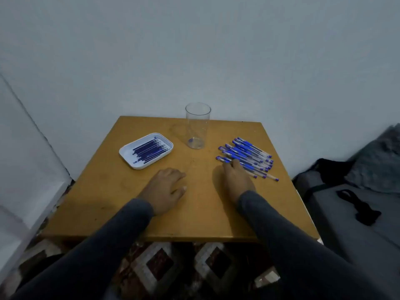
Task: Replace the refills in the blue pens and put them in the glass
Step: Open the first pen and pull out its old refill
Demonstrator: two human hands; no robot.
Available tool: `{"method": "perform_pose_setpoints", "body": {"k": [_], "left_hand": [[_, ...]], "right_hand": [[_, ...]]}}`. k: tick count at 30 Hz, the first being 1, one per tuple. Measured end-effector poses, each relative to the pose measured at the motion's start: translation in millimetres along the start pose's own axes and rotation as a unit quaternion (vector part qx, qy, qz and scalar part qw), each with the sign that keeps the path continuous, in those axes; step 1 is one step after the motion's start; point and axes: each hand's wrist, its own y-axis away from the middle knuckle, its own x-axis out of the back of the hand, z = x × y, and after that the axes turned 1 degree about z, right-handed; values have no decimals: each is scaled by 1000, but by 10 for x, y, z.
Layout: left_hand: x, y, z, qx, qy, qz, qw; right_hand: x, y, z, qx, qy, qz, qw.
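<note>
Left hand rests flat on the table, right hand just beside it. Pens lie touching the right hand's fingertips. Glass stands beyond, between both hands. Tray holding refills sits beyond the left hand.

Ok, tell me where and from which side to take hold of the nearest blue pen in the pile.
Pinch the nearest pen at mid-barrel, coming from above on the near side with the right hand. It lies flat at the near edge of the pile of blue pens, slanting from far-left to near-right, so that side looks free while the other pens crowd its far side.
</note>
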Motion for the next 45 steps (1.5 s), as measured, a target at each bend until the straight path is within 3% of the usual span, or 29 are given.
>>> {"method": "perform_pose_setpoints", "body": {"k": [9, 19, 25, 28, 30, 32, 34, 36, 41, 45], "left_hand": [[-139, -80, -118, 17, -8, 25, 1000], [-163, -74, -108, 18, -14, 28, 999], [-131, -38, -63, 42, 64, 68, 995], [-127, -4, 13, 54, 130, 103, 985], [-139, 16, 104, 60, 200, 112, 972], [-138, 13, 211, 77, 293, 107, 947], [-118, -1, 307, 103, 405, 81, 905], [-101, -20, 332, 115, 445, 58, 886], [-59, -13, 294, 97, 359, 40, 927], [-48, -19, 219, 83, 258, 42, 962]], "right_hand": [[-40, -256, 5, -52, 2, 36, 998], [2, -162, -38, -18, 5, 51, 999], [189, -41, -289, 23, -33, 69, 997], [281, -5, -435, 28, -124, 100, 987], [319, 21, -510, 26, -256, 112, 960], [363, 41, -566, -12, -409, 81, 909], [372, 53, -591, -76, -548, 11, 833], [332, 87, -597, -127, -648, -58, 749], [173, 200, -567, -127, -716, -105, 678], [97, 231, -548, -124, -723, -117, 670]]}}
